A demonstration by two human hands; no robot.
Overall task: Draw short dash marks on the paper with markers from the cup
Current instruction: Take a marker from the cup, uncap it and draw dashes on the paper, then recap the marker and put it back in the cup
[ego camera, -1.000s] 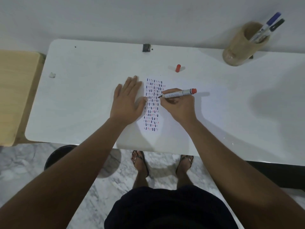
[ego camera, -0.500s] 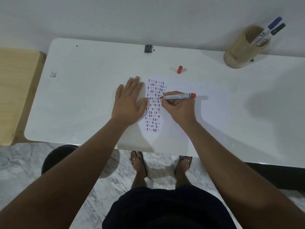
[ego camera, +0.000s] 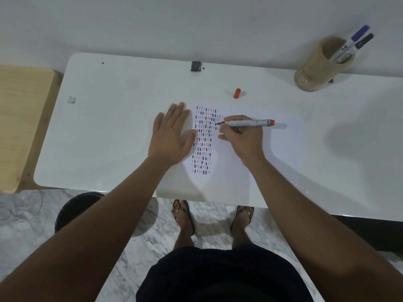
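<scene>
Looking down from the head camera, the only view on offer, I see a person standing at a white table (ego camera: 109, 131) with a sheet of paper (ego camera: 231, 162) laid flat near its front edge. The left hand (ego camera: 169, 136) lies palm down with its fingers spread flat and gripping nothing, pressing the paper's left margin. The right hand (ego camera: 242, 138) has its fingers pinched round a red marker (ego camera: 248, 122), whose tip touches the sheet at the right edge of the block of dashes (ego camera: 204, 140), up near its top rows.

As for progress, a good part looks done. A tall, narrow block of short dashes in red, blue and a darker ink fills the left strip of the paper, many rows deep and several marks across. The wide right portion of the sheet is bare, so I judge plenty of room is left, and the new column being started at the block's right side has only reached its upper rows.

Counting things: one sheet, one marker in hand, one loose red cap (ego camera: 237, 93) lying on the table beyond the paper, and one tan cup (ego camera: 316, 68) well off at the back right corner, holding two markers, a blue-capped marker (ego camera: 357, 34) and a black-capped marker (ego camera: 364, 41).
</scene>
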